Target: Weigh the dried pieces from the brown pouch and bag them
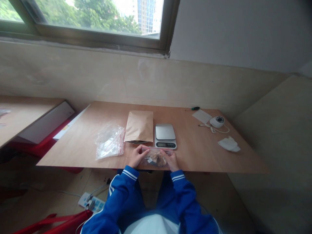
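Observation:
Between my two hands is a clear zip bag [154, 160] with a red strip along its top, holding brownish pieces and a small white packet. My left hand [137, 156] pinches the bag's upper left corner, and my right hand [171, 160] grips its right side near the strip. Just beyond the bag stands a digital kitchen scale [165, 132] with a bare metal plate. A brown kraft paper pouch [139, 125] lies left of the scale, its dark mouth facing me. Further left is a pile of clear zip bags [110, 143].
At the table's right are a white dome camera [216, 122] with its cable, a white paper [201, 116], a crumpled tissue [229, 144] and a green-handled screwdriver [195, 108]. A power strip [91, 203] and a red chair [65, 222] are below left.

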`<state>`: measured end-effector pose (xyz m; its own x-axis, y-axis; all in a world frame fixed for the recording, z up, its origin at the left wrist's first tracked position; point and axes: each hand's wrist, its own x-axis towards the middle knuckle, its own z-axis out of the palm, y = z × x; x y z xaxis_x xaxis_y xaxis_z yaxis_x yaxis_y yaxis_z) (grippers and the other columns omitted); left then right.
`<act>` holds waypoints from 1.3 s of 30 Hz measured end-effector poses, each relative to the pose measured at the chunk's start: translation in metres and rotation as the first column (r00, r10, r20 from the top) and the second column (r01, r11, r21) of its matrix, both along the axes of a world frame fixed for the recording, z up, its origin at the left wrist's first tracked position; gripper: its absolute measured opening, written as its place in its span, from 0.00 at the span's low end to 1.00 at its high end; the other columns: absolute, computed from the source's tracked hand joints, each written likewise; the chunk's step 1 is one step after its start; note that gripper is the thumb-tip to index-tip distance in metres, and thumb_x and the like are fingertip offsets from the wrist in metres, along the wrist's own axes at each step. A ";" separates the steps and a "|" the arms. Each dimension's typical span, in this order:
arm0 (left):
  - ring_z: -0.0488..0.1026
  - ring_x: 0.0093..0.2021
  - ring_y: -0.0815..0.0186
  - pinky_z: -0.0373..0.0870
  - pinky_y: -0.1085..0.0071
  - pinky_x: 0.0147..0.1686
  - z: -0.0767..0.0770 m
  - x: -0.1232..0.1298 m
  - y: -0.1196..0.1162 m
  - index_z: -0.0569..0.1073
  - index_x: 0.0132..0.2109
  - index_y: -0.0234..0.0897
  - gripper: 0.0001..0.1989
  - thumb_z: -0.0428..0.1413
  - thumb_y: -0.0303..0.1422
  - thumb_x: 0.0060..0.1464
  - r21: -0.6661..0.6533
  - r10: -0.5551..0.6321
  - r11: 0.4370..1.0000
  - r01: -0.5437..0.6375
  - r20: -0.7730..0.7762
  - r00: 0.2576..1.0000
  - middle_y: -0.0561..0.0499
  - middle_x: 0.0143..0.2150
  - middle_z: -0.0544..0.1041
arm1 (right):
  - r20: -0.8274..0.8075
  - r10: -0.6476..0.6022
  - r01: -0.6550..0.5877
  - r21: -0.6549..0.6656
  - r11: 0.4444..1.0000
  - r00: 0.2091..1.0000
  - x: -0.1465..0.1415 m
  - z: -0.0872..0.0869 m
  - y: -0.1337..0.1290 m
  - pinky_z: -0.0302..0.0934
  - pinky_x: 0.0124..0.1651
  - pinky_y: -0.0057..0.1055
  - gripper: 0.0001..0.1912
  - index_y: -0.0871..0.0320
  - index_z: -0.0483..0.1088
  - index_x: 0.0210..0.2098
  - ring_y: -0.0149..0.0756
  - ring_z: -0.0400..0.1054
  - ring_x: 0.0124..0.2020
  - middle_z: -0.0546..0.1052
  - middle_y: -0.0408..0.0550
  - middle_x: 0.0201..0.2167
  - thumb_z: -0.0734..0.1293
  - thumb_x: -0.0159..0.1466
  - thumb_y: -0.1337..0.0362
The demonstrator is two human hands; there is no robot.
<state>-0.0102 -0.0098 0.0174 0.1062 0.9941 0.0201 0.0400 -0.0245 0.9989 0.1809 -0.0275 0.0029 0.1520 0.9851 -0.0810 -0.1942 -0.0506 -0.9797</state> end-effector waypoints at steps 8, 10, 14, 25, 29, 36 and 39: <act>0.72 0.34 0.64 0.68 0.70 0.35 -0.003 -0.002 0.001 0.76 0.33 0.34 0.13 0.62 0.41 0.46 -0.020 0.010 1.000 -0.010 0.002 1.000 0.51 0.30 0.76 | 0.021 0.009 -0.009 0.025 1.000 1.000 0.000 -0.002 0.000 0.68 0.44 0.37 0.12 0.59 0.77 0.31 0.41 0.75 0.35 0.81 0.47 0.31 0.74 0.52 0.57; 0.72 0.33 0.64 0.67 0.70 0.35 -0.005 -0.003 0.001 0.76 0.32 0.34 0.13 0.62 0.41 0.46 -0.027 0.008 1.000 -0.008 0.002 1.000 0.51 0.30 0.76 | 0.019 0.004 -0.005 0.023 1.000 1.000 0.000 -0.003 0.000 0.68 0.45 0.37 0.12 0.59 0.77 0.31 0.40 0.75 0.35 0.81 0.47 0.31 0.74 0.52 0.57; 0.71 0.33 0.64 0.66 0.71 0.35 -0.005 -0.004 0.002 0.75 0.30 0.34 0.13 0.62 0.41 0.46 -0.035 -0.001 0.999 0.002 0.006 1.000 0.51 0.29 0.75 | 0.016 0.001 -0.002 0.010 1.000 1.000 0.000 -0.005 0.000 0.68 0.45 0.38 0.13 0.59 0.77 0.31 0.41 0.75 0.35 0.81 0.47 0.31 0.74 0.51 0.57; 0.70 0.32 0.67 0.66 0.72 0.34 -0.004 0.001 0.000 0.71 0.36 0.36 0.15 0.61 0.42 0.47 -0.064 -0.057 0.996 0.062 0.078 0.995 0.54 0.30 0.73 | -0.011 0.156 -0.156 -0.048 0.987 0.988 -0.001 -0.002 0.004 0.69 0.43 0.36 0.22 0.58 0.75 0.41 0.41 0.75 0.38 0.81 0.49 0.37 0.75 0.49 0.53; 0.70 0.30 0.67 0.66 0.72 0.33 -0.001 0.001 0.000 0.72 0.34 0.35 0.15 0.62 0.42 0.46 -0.080 -0.047 0.995 0.053 0.078 0.996 0.53 0.29 0.74 | -0.021 0.149 -0.150 -0.069 0.986 0.989 -0.006 0.001 0.005 0.69 0.41 0.34 0.22 0.59 0.76 0.37 0.40 0.75 0.35 0.81 0.49 0.34 0.75 0.48 0.52; 0.71 0.31 0.67 0.67 0.72 0.33 0.004 0.000 -0.001 0.74 0.34 0.34 0.14 0.63 0.41 0.45 -0.082 -0.023 0.996 0.030 0.085 0.996 0.52 0.29 0.75 | 0.042 0.131 -0.127 -0.078 0.989 0.991 -0.011 0.001 0.008 0.69 0.43 0.37 0.21 0.60 0.76 0.35 0.43 0.76 0.36 0.81 0.51 0.33 0.75 0.48 0.51; 0.71 0.29 0.67 0.67 0.72 0.31 0.004 0.000 -0.003 0.74 0.33 0.34 0.15 0.63 0.41 0.45 -0.086 -0.016 0.996 0.023 0.085 0.996 0.52 0.28 0.75 | 0.061 0.134 -0.130 -0.060 0.990 0.989 -0.010 -0.001 0.009 0.68 0.45 0.38 0.19 0.60 0.77 0.34 0.43 0.75 0.37 0.81 0.51 0.34 0.75 0.49 0.52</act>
<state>-0.0098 -0.0124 0.0217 0.1271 0.9903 -0.0567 -0.0443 0.0628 0.9970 0.1709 -0.0185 0.0023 0.0276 0.9910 -0.1308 -0.1181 -0.1267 -0.9849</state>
